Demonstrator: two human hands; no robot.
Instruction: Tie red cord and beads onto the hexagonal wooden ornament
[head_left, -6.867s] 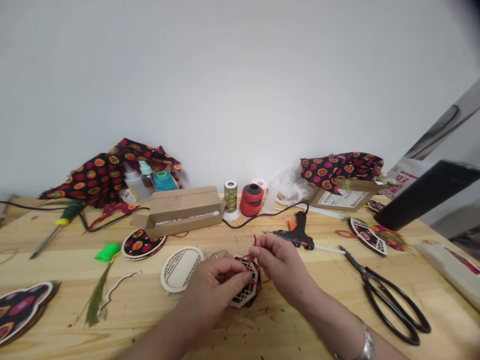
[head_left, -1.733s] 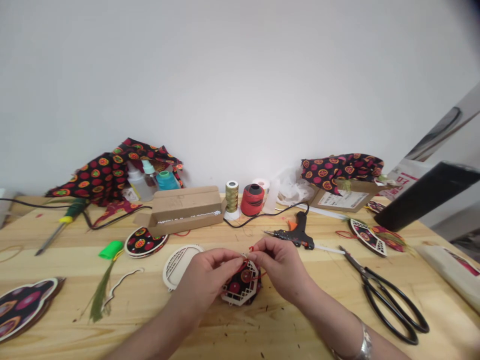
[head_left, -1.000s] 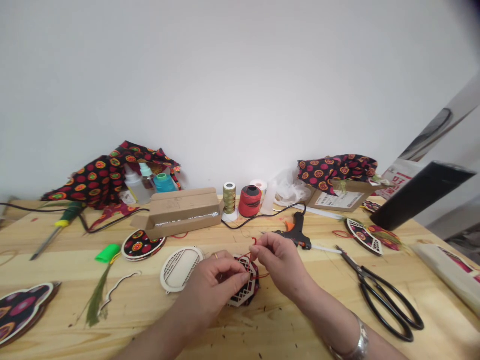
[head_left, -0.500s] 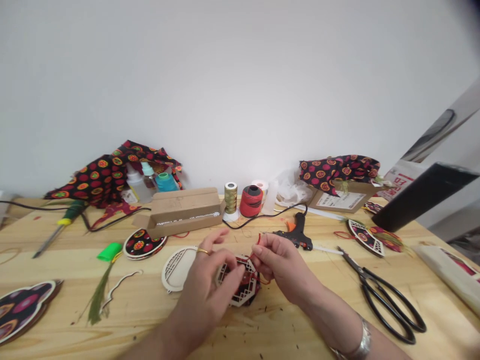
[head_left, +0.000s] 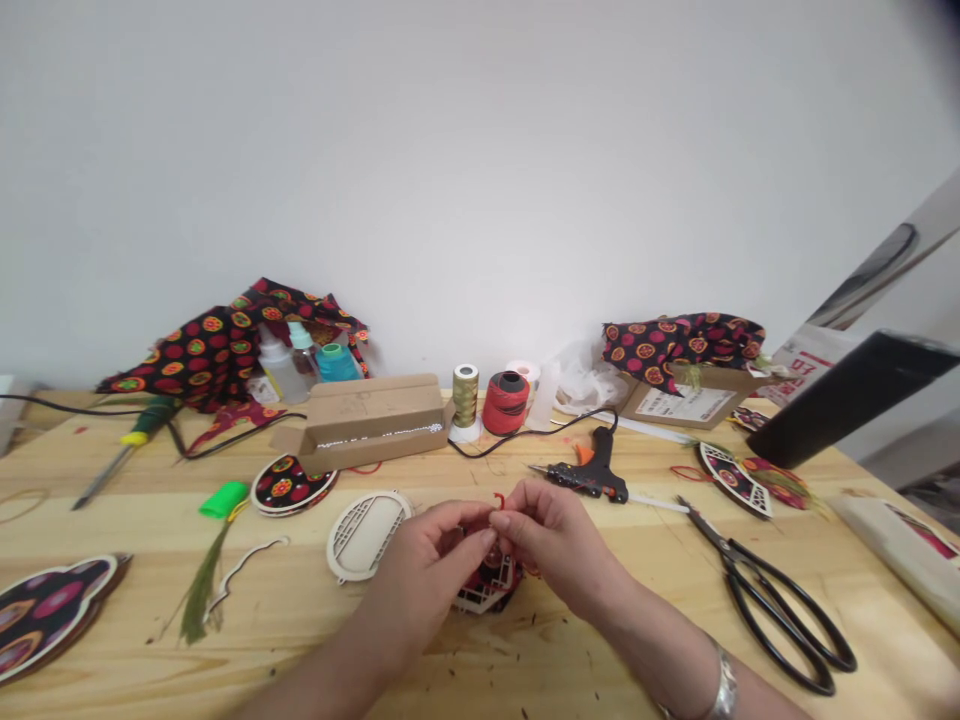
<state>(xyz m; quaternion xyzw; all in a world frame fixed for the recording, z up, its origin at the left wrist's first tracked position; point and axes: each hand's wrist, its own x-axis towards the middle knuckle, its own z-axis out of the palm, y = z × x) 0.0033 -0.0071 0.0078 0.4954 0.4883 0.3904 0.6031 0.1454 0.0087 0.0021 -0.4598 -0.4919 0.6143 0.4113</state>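
Note:
A short red cord end [head_left: 499, 500] sticks up where my two hands meet. My right hand [head_left: 555, 535] pinches this cord between thumb and forefinger. Against it, my left hand [head_left: 431, 560] is closed too, thumb and forefinger at the same cord. Directly below the fingers lies an octagonal ornament [head_left: 484, 600] with a pale lattice frame over dark patterned fabric; the hands cover its upper part. To the left of my left hand rests a round pale wooden lattice piece [head_left: 371, 535].
A black glue gun [head_left: 592, 470] lies behind my right hand, with large black scissors [head_left: 772, 600] to the right. Thread spools [head_left: 505, 402] and an open cardboard box [head_left: 375, 425] stand at the back. At left are a green tassel [head_left: 201, 590] and a screwdriver [head_left: 124, 455].
My left hand has moved right and its spread fingers have closed at the cord. My right hand has shifted slightly, and the cord end now sits between both hands.

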